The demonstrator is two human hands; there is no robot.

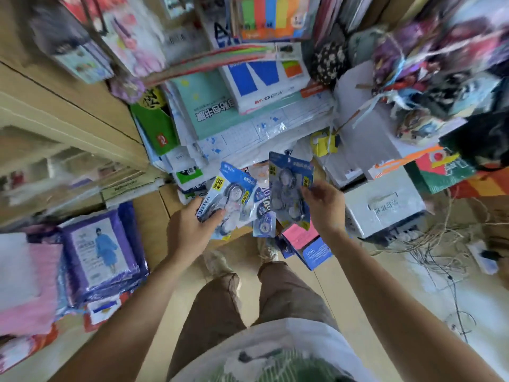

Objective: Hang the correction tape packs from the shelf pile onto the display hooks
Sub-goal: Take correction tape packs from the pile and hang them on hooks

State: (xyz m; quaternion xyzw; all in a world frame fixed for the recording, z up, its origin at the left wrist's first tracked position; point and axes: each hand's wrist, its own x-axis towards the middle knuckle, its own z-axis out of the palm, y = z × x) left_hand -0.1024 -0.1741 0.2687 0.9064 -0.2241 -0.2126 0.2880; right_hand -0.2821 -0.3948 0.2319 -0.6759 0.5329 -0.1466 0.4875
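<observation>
- Gripped in left hand: left pack, thumb across its lower face, fingers curled behind, tilted with top edge leaning right.
- Pinched in right hand: right pack, fingertips at its right edge, held nearly upright, blurred.
- Both packs raised to about the same level, near each other, side edges apart with a narrow gap between.
- In that gap and a little lower: loose packs, overlapping; held or lying on a pile, cannot tell.
- Just below right hand: blue box with a pink card on top, corner jutting toward the legs.
- Right of right hand: grey box, near the wrist but not touching.
- Beyond the packs: paper stacks, crowded edge to edge, rising away.
- Left of left arm: raincoat packs in a pile, well apart from the hand; above them, a tan shelf edge running diagonally.
- Far right, low down: tangled cables spread over the floor.
- Open room: bare floor around the shoes, between the two forearms and out beside the right arm; tight on the left and ahead.
</observation>
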